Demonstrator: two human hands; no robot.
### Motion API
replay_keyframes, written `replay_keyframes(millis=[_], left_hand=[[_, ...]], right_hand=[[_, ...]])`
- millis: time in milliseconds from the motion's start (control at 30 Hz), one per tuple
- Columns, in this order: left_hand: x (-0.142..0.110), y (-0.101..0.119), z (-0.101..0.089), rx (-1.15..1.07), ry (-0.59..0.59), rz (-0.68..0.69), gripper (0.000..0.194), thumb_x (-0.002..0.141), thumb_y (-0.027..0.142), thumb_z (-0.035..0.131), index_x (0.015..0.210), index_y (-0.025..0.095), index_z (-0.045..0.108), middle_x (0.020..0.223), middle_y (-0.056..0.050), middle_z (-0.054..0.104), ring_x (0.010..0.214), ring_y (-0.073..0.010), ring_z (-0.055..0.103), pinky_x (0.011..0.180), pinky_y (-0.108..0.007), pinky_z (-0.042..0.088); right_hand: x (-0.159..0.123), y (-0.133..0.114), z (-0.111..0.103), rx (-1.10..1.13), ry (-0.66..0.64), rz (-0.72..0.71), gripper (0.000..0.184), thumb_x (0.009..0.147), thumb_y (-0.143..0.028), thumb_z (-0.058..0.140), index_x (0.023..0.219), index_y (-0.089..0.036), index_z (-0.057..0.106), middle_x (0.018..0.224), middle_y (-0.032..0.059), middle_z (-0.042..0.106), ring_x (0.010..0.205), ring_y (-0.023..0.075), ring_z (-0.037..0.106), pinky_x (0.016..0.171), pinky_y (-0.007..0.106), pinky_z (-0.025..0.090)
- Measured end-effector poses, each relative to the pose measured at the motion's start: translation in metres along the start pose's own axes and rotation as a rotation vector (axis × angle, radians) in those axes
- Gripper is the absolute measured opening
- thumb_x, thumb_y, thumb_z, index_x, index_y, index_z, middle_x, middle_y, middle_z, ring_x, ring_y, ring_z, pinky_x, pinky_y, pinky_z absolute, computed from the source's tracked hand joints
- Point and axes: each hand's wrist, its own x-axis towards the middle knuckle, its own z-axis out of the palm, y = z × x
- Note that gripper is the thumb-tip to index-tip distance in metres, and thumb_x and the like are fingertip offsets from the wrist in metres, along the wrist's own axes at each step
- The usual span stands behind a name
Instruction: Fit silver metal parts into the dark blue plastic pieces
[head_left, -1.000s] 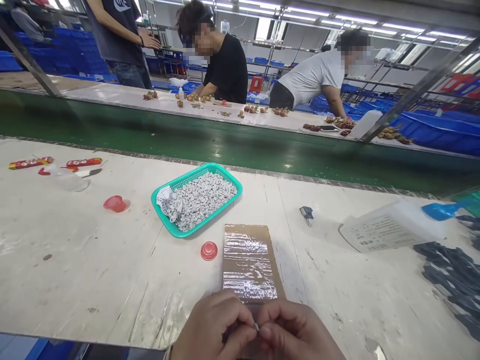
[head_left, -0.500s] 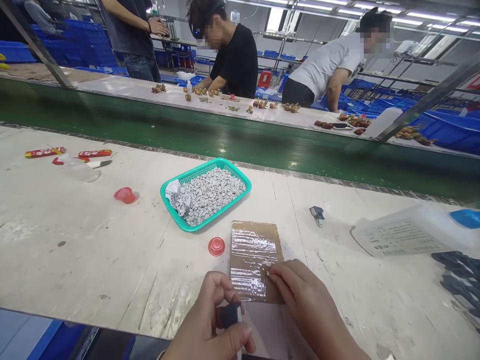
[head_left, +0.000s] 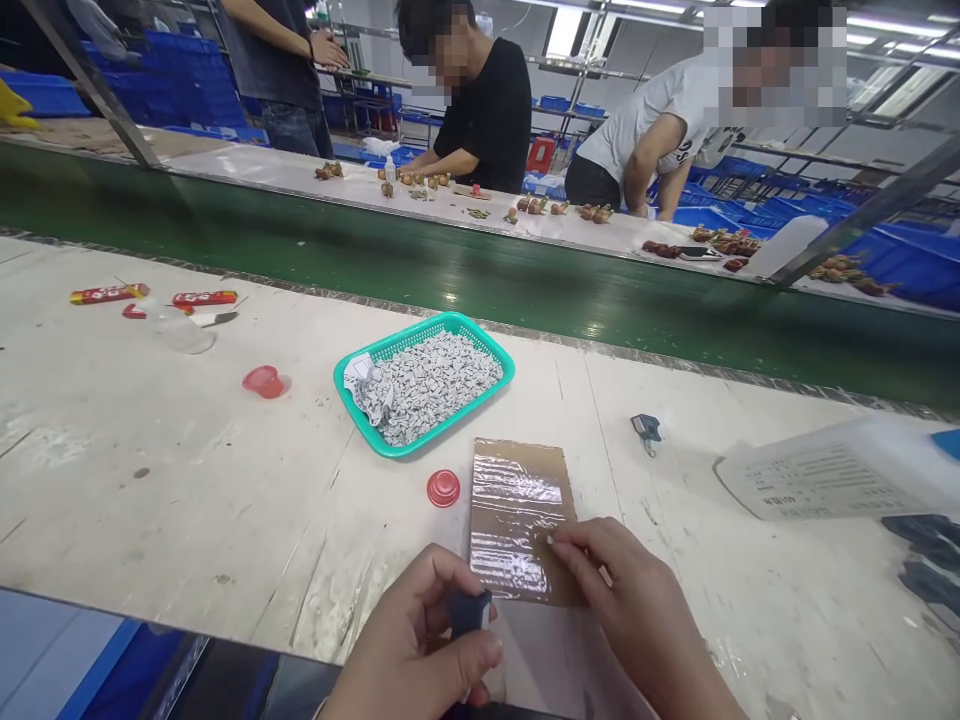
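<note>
Head view: left hand [head_left: 420,635] grips a dark block [head_left: 468,612], near side of the shiny cardboard [head_left: 517,475]. Right hand [head_left: 626,590] pinches a small white piece [head_left: 550,540] over the cardboard's right part; contact unclear. Advisable: light pinch by the piece's edge, block held steady, its pale side unobstructed.

Bkgd — windows [head_left: 561,34], strip lts [head_left: 896,26], red stool [head_left: 540,155]

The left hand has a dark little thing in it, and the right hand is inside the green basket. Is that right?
Not quite. The right hand isn't inside the green basket; the head view shows it at the brown cardboard, pinching a small pale bit. The left hand does have a dark little thing in it.
</note>
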Motion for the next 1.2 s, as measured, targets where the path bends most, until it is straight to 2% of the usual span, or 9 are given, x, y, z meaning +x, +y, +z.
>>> replay_keyframes(millis=[100,200,300,400,567,700,867,1000,1200], left_hand=[[-0.001,-0.001,0.000,0.005,0.003,0.074,0.034,0.073,0.041,0.071,0.092,0.023,0.051,0.100,-0.003,0.059,0.078,-0.0134,0.054,0.064,-0.028,0.052],[-0.001,0.000,0.002,-0.016,-0.045,0.088,0.030,0.079,0.043,0.063,0.100,0.025,0.050,0.116,-0.006,0.053,0.087,-0.0166,0.053,0.061,-0.030,0.054],[0.000,-0.001,0.001,-0.085,-0.147,0.047,0.030,0.079,0.042,0.064,0.099,0.023,0.055,0.099,-0.005,0.058,0.074,-0.0132,0.056,0.061,-0.028,0.052],[0.000,-0.003,0.001,-0.250,-0.136,-0.040,0.028,0.075,0.034,0.071,0.096,0.020,0.060,0.085,-0.002,0.058,0.072,-0.0110,0.056,0.071,-0.029,0.051],[-0.003,0.001,0.005,-0.395,-0.192,-0.081,0.032,0.077,0.033,0.069,0.105,0.022,0.057,0.091,-0.006,0.063,0.083,-0.0175,0.060,0.072,-0.034,0.053],[-0.005,0.004,0.006,-0.292,-0.188,-0.054,0.037,0.077,0.033,0.069,0.110,0.027,0.056,0.099,-0.006,0.062,0.087,-0.0211,0.061,0.059,-0.028,0.054],[-0.010,0.001,0.005,-0.114,-0.105,0.071,0.055,0.060,0.028,0.083,0.109,0.030,0.058,0.094,-0.004,0.065,0.081,-0.0163,0.061,0.070,-0.027,0.052],[-0.016,0.004,0.009,0.122,0.019,0.162,0.038,0.063,0.025,0.079,0.098,0.030,0.064,0.093,0.001,0.061,0.073,-0.0107,0.062,0.065,-0.017,0.049],[-0.012,0.009,0.011,0.322,-0.011,0.376,0.028,0.061,0.009,0.069,0.083,0.026,0.066,0.081,0.003,0.055,0.069,-0.0087,0.054,0.059,-0.015,0.044]], right_hand=[[-0.001,-0.004,-0.008,0.205,-0.072,0.258,0.023,0.085,-0.043,0.051,0.083,-0.025,0.064,0.083,0.0000,0.067,0.076,0.0190,0.061,0.065,0.028,0.049],[-0.001,-0.005,-0.013,0.293,-0.099,0.364,0.025,0.081,-0.046,0.053,0.083,-0.024,0.065,0.082,-0.0002,0.068,0.077,0.0195,0.061,0.067,0.027,0.048],[-0.002,-0.002,-0.013,0.241,-0.086,0.343,0.025,0.081,-0.046,0.052,0.082,-0.024,0.065,0.082,-0.0001,0.068,0.076,0.0200,0.062,0.065,0.028,0.048],[-0.005,0.003,-0.011,0.110,-0.031,0.261,0.024,0.082,-0.044,0.050,0.082,-0.026,0.066,0.081,-0.0005,0.068,0.073,0.0206,0.062,0.064,0.029,0.048],[-0.009,0.008,-0.010,0.003,0.026,0.164,0.023,0.084,-0.042,0.048,0.080,-0.027,0.065,0.077,-0.0005,0.068,0.069,0.0203,0.062,0.061,0.029,0.048],[-0.011,0.003,-0.011,0.005,0.033,0.177,0.024,0.086,-0.041,0.046,0.082,-0.027,0.065,0.080,-0.0008,0.068,0.072,0.0196,0.063,0.061,0.028,0.049],[-0.014,-0.005,-0.013,0.024,0.051,0.213,0.025,0.086,-0.044,0.045,0.082,-0.028,0.065,0.082,-0.0024,0.067,0.074,0.0184,0.062,0.063,0.027,0.048],[-0.015,-0.009,-0.014,0.038,0.050,0.214,0.026,0.086,-0.046,0.045,0.082,-0.029,0.064,0.082,-0.0037,0.067,0.075,0.0182,0.062,0.063,0.026,0.048],[-0.018,-0.015,-0.017,0.085,0.039,0.149,0.022,0.087,-0.045,0.049,0.083,-0.029,0.063,0.082,-0.0053,0.066,0.074,0.0152,0.062,0.063,0.021,0.048]])
